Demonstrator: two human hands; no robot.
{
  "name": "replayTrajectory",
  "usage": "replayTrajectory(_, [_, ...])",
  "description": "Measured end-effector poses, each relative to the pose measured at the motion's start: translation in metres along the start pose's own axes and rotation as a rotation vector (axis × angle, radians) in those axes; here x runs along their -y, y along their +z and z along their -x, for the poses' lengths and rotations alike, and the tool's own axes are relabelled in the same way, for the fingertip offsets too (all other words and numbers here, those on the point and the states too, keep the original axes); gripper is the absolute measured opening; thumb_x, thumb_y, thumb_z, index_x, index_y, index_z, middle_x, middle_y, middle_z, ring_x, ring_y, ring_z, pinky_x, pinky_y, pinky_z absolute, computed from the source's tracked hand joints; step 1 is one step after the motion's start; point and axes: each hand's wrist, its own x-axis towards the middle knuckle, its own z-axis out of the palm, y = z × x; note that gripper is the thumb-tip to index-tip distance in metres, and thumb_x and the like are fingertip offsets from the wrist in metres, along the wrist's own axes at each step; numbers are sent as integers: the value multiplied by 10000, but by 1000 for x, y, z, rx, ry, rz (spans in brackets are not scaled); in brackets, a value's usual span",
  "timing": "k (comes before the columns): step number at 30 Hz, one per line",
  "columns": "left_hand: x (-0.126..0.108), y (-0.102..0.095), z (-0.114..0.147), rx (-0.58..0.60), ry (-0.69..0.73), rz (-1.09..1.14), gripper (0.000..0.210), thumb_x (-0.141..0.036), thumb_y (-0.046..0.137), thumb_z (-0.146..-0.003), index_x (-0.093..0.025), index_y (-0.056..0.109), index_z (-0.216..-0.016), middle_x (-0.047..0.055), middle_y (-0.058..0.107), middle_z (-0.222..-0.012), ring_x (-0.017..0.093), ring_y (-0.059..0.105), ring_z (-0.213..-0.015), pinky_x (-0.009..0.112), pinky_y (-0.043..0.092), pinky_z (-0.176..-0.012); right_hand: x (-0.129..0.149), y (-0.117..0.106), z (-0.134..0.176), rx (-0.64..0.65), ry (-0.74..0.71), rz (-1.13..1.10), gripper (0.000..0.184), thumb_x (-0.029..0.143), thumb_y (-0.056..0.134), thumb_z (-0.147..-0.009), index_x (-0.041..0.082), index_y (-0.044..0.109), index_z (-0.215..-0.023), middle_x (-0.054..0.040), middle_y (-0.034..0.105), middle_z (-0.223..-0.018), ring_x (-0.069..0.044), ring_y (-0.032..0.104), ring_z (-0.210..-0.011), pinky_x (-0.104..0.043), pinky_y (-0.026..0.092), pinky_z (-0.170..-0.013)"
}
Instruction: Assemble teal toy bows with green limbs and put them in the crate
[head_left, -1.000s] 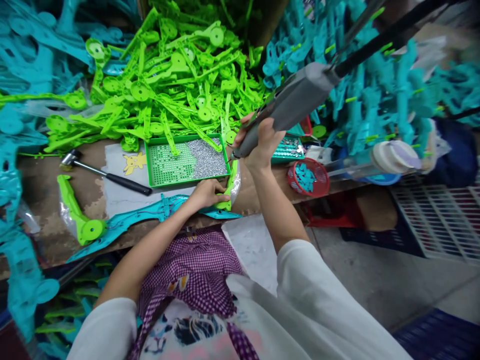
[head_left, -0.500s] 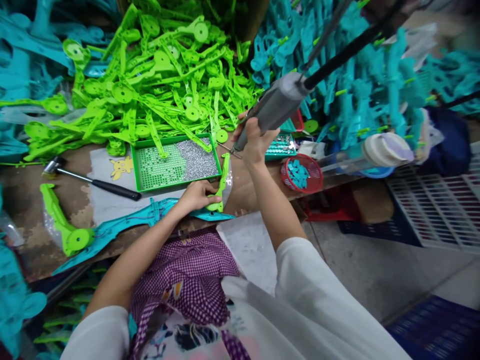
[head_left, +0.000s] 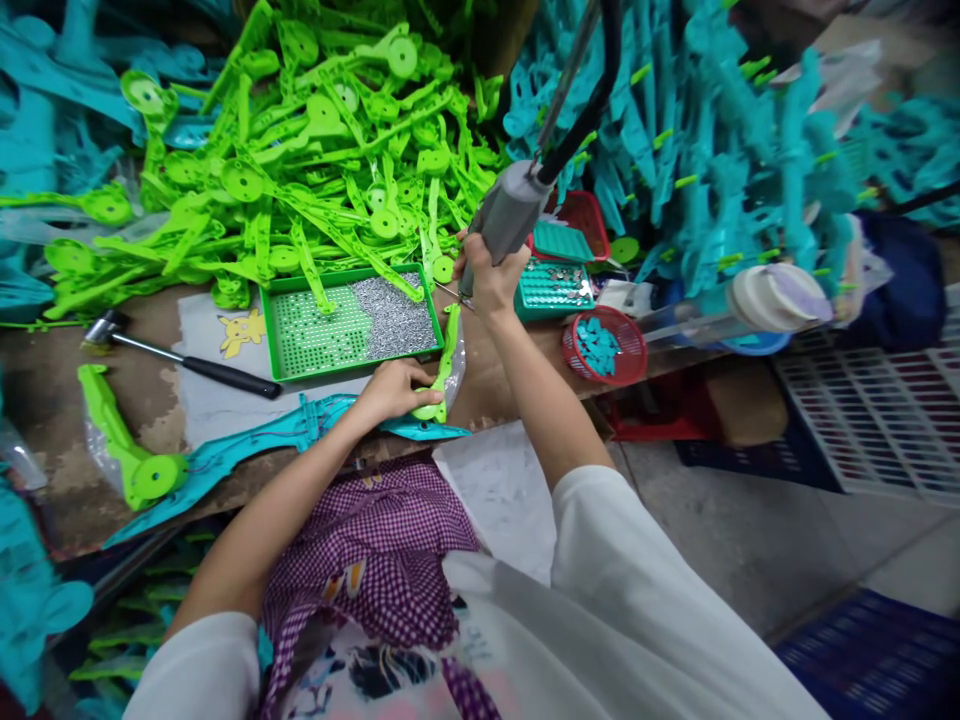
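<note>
My right hand is wrapped round a grey electric screwdriver. The thin bit points left and down, by the right edge of a green perforated tray with small silver screws heaped at its right side. With fingers closed on its round end, my left hand holds a lime-green plastic arm against the right part of a long turquoise plastic piece. Another lime-green arm lies at that piece's left end. What the left fingertips press is partly hidden.
A hammer lies left of the tray. Behind it rises a pile of lime-green parts. Turquoise parts are heaped at the back right. A red basket and a bottle stand on the right.
The screwdriver has swung to a steeper angle, its top and cord moving left. My right hand has shifted slightly left with it. My left hand has stayed on the lime-green arm.
</note>
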Motion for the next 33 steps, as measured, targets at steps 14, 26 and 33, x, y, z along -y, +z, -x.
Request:
replayTrajectory(14, [0,0,0,4,-3,14,306,-381,733,-772,-181,780,-999,100,731,-1022,236,666,-934,346,467,-844,1,0,0,7,49,20,641,812,466,-754,208,651,-857,18,583,-596,-158,683,-592,-325,599,-571])
replayTrajectory(26, [-2,-1,1,-1,-1,34,283,-400,726,-764,-215,788,-968,78,744,-1010,229,668,-918,333,461,-825,2,1,1,10,75,-23,638,823,485,-731,219,653,-844,18,579,-595,-136,653,-553,-289,556,-507])
replayTrajectory(33, [-2,-1,0,6,-15,51,294,-387,734,-757,-197,788,-975,91,745,-1015,229,664,-903,339,466,-826,1,1,1,6,75,-14,631,821,489,-730,221,663,-821,19,588,-578,-143,655,-546,-306,570,-527])
